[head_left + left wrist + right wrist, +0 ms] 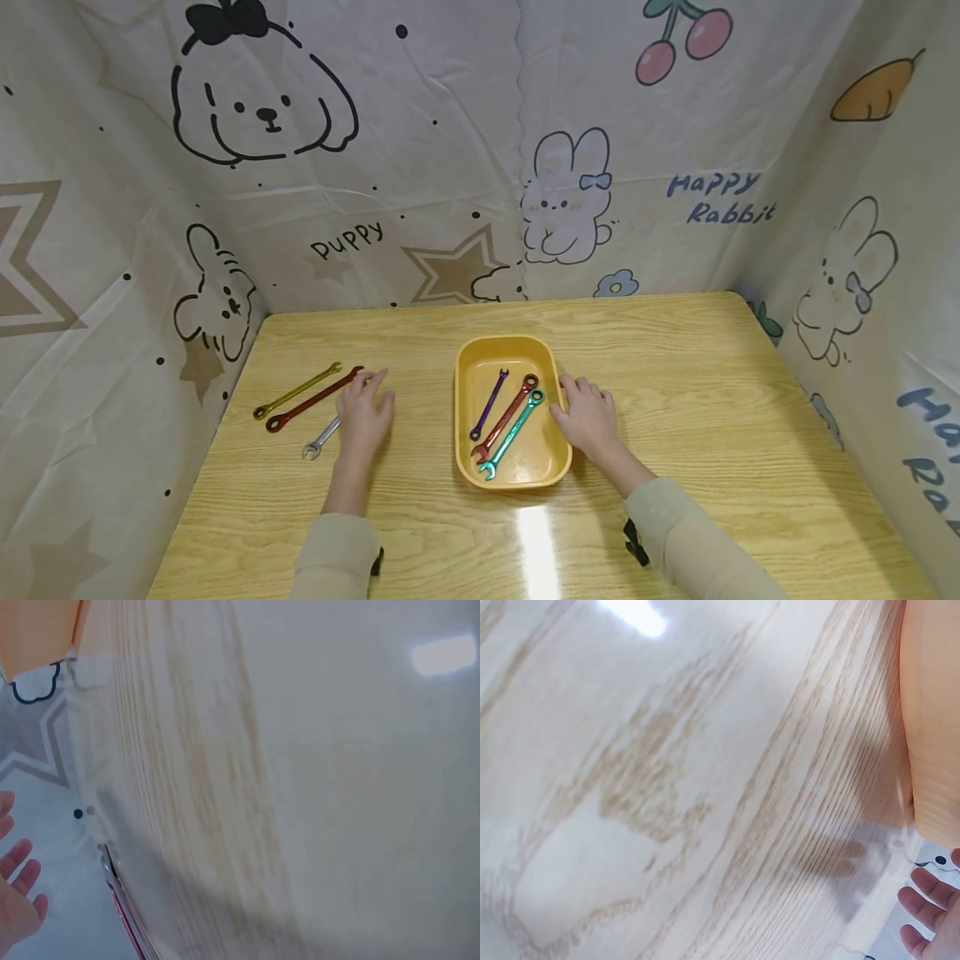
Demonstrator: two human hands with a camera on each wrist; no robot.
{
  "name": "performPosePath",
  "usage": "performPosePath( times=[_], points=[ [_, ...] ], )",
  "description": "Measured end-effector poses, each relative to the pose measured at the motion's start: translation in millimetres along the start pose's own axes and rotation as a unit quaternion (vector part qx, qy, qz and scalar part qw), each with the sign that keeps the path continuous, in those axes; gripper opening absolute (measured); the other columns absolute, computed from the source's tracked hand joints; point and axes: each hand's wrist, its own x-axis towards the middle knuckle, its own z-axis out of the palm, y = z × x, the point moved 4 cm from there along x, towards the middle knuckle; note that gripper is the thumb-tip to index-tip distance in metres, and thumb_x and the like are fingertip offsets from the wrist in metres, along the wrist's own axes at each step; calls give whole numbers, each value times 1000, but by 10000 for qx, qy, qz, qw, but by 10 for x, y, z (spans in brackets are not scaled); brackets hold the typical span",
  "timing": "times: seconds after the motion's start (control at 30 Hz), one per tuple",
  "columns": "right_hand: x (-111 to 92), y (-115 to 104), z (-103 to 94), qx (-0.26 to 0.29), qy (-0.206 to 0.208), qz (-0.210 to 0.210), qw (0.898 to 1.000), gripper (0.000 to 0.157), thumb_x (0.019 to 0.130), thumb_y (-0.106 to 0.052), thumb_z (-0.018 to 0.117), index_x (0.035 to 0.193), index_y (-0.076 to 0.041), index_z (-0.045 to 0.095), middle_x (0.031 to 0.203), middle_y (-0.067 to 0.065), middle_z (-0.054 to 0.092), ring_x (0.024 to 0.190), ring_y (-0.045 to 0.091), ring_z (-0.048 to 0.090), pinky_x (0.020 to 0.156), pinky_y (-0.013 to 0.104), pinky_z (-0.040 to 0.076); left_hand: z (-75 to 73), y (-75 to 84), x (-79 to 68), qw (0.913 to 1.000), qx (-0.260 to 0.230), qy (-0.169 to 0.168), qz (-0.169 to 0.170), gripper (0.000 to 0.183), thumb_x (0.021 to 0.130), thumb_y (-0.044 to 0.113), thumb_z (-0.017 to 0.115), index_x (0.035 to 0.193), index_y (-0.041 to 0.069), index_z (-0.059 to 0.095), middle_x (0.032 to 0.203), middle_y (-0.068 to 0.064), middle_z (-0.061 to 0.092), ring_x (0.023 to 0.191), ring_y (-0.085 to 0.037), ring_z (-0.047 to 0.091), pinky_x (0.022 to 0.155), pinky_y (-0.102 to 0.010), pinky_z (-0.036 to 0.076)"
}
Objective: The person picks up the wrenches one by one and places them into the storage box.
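My left hand (363, 421) is released: the fingers lie extended and loosely spread, grasping nothing. It is over the silver wrench (326, 434), whose lower end shows beside my wrist while the rest is hidden beneath the hand. Contact with that wrench cannot be confirmed. Just beyond lie a dark red wrench (315, 400), its upper end near my fingertips, and a yellow-green wrench (298, 389), farthest left of the three — all slanting the same way on the wood-grain table (660, 350).

My right hand (590, 421) is likewise slack, fingers apart, positioned at the right side of the yellow tray (551, 458). The thumb reaches the rim — whether it touches, I cannot tell.

Tray contents: a purple wrench (490, 403) at left, a red wrench (505, 419) in the middle, and a teal wrench (512, 433) at right, lying diagonally. A printed cloth (450, 100) stands behind the table.
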Motion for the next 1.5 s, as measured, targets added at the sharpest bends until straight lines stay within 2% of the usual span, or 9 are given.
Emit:
performPosePath(
  times=[0.23, 0.63, 0.8, 1.03, 1.2, 1.5],
  points=[
    [2, -3, -5, 10, 4, 13, 10000, 42, 87, -34, 50, 123, -12, 47, 115, 16, 54, 106, 35, 49, 88, 52, 32, -27, -143, 2, 9992, -118, -202, -315, 39, 86, 13, 62, 124, 3, 55, 121, -19, 48, 114, -37, 39, 97, -56, 20],
    [2, -12, -9, 24, 17, 9, 10000, 43, 87, -34, 50, 123, -12, 47, 116, 16, 54, 107, 35, 48, 89, 52, 32, -78, -338, -15, 9988, -79, 8, -486, 39, 85, 13, 63, 122, 2, 56, 117, -21, 49, 109, -39, 40, 95, -58, 21],
    [3, -8, -1, 27, 10, 20, 10000, 43, 87, -34, 50, 124, -12, 47, 116, 16, 53, 107, 35, 48, 89, 52, 32, -70, -443, -17, 9976, -16, 23, -689, 37, 85, 14, 63, 121, 5, 58, 118, -21, 49, 109, -39, 41, 95, -57, 21],
    [-2, -6, 3, 70, -14, 33, 10000, 44, 87, -34, 50, 125, -12, 46, 117, 16, 53, 108, 35, 48, 91, 53, 31, -68, -552, -28, 9943, 185, -160, -1037, 38, 85, 15, 63, 122, 7, 57, 121, -21, 47, 111, -40, 40, 95, -57, 22],
    [0, -6, 1, 75, 19, 10, 10000, 44, 87, -34, 50, 125, -12, 47, 116, 16, 53, 107, 35, 48, 90, 52, 31, -76, -594, -36, 9921, 248, -171, -1216, 39, 85, 17, 63, 123, 9, 56, 121, -22, 47, 112, -41, 40, 93, -58, 24],
    [-1, -2, 0, 63, -7, 1, 10000, 45, 87, -34, 50, 126, -12, 47, 115, 16, 53, 106, 34, 48, 90, 52, 32, -54, -708, -65, 9880, 148, -357, -1493, 36, 88, 20, 61, 121, 6, 57, 124, -20, 44, 117, -40, 35, 99, -58, 18]
  ],
)
